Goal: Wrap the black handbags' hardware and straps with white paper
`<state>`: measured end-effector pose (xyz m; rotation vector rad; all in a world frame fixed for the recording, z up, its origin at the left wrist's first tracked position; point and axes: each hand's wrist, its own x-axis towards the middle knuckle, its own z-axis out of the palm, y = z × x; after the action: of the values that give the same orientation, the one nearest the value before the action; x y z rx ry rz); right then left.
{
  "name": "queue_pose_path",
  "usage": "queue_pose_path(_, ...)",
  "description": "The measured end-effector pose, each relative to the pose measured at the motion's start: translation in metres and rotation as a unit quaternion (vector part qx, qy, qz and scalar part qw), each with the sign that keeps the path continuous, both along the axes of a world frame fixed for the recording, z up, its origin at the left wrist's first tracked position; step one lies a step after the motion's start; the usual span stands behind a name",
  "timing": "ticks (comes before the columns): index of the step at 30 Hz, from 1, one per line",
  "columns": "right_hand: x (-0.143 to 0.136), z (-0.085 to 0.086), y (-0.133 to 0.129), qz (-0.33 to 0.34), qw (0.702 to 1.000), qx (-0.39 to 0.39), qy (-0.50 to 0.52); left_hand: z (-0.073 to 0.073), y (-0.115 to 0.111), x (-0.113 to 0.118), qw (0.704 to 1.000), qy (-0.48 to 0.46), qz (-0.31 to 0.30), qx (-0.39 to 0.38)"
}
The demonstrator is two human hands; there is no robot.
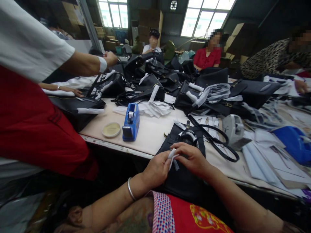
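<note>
Landmark: the blue tape dispenser. A shallow round dish sits just left of it, its yellowish interior visible, contents not identifiable. The near black handbag lies right of and nearer than the dispenser, partly over the desk's front edge; its inside is not visible. Other black bags are heaped beyond the dispenser. The white strip is right of and nearer than the dispenser, above the near black handbag. The left grip pinches the strip; the right grip has fingertips against it, firmness of hold undeterminable. The desk's edge passes in front of the dispenser; bare surface extends right of it toward the near black handbag.
</note>
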<state>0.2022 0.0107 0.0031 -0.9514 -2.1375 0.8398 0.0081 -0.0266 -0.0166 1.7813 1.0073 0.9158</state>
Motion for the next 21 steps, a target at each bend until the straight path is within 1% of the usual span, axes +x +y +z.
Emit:
queue_pose_path(2, 0.0, -0.008, -0.002, -0.049, 0.991, -0.111, 0.06, 0.0, -0.001, -0.002, 1.0, 0.008, -0.006, 0.001)
queue_pose_path(4, 0.001, -0.014, -0.004, -0.09, 0.966, -0.208, 0.127, 0.002, -0.001, -0.004, 0.999, -0.008, -0.032, -0.021)
queue_pose_path(5, 0.001, -0.016, -0.005, -0.099, 0.952, -0.242, 0.156, 0.003, -0.001, -0.005, 0.998, -0.018, -0.052, -0.037)
queue_pose_path(7, 0.0, -0.017, -0.007, -0.109, 0.938, -0.268, 0.192, 0.007, 0.001, -0.005, 0.995, -0.018, -0.08, -0.062)
queue_pose_path(9, -0.002, -0.016, -0.01, -0.122, 0.941, -0.249, 0.195, 0.009, 0.003, -0.002, 0.995, 0.012, -0.068, -0.069)
queue_pose_path(13, -0.002, -0.009, -0.017, -0.137, 0.964, -0.179, 0.142, 0.007, 0.003, 0.008, 0.995, 0.057, -0.019, -0.078)
queue_pose_path(15, 0.011, -0.003, -0.014, -0.167, 0.971, -0.13, 0.113, 0.003, 0.005, 0.01, 0.994, 0.07, -0.002, -0.087)
queue_pose_path(16, 0.024, 0.001, -0.009, -0.205, 0.969, -0.093, 0.105, 0.001, 0.006, 0.011, 0.993, 0.078, 0.005, -0.094)
queue_pose_path(17, 0.042, 0.005, -0.001, -0.266, 0.957, -0.054, 0.104, -0.001, 0.008, 0.01, 0.991, 0.084, 0.009, -0.101)
queue_pose_path(18, 0.065, 0.01, 0.008, -0.341, 0.934, -0.018, 0.109, -0.003, 0.01, 0.01, 0.99, 0.088, 0.009, -0.108)
queue_pose_path(19, 0.092, 0.016, 0.018, -0.421, 0.899, 0.015, 0.12, -0.004, 0.011, 0.01, 0.989, 0.09, 0.005, -0.115)
queue_pose_path(20, 0.12, 0.021, 0.029, -0.508, 0.851, 0.029, 0.133, -0.004, 0.013, 0.01, 0.989, 0.09, 0.0, -0.121)
queue_pose_path(21, 0.149, 0.026, 0.04, -0.564, 0.812, 0.042, 0.143, -0.004, 0.014, 0.011, 0.988, 0.091, -0.003, -0.126)
